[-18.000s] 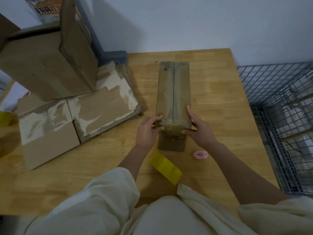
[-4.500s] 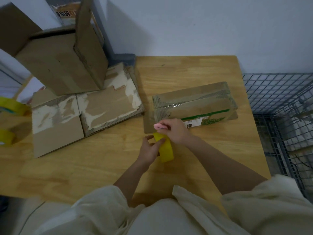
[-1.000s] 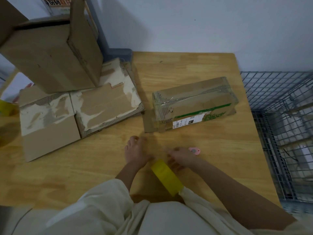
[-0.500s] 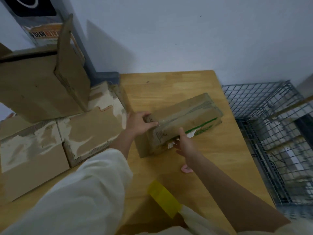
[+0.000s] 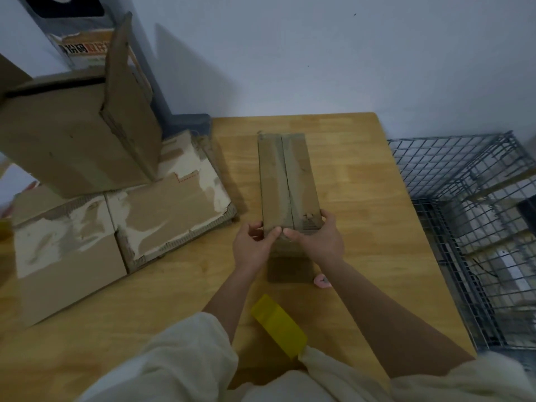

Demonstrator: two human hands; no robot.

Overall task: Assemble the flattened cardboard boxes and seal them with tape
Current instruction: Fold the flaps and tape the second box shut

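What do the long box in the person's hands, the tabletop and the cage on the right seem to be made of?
Long box: brown cardboard, matte, with a seam between its top flaps; any tape is hard to tell.
Tabletop: light wood, judging by the joined strips and grain, smooth finish.
Cage: thin grey metal wire, by its open grid of bars.

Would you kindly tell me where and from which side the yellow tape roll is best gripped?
Pinch the tape roll across its two flat faces, coming from above. It stands on edge on the table near the person's body, so its broad yellow band faces up and the faces flank it.
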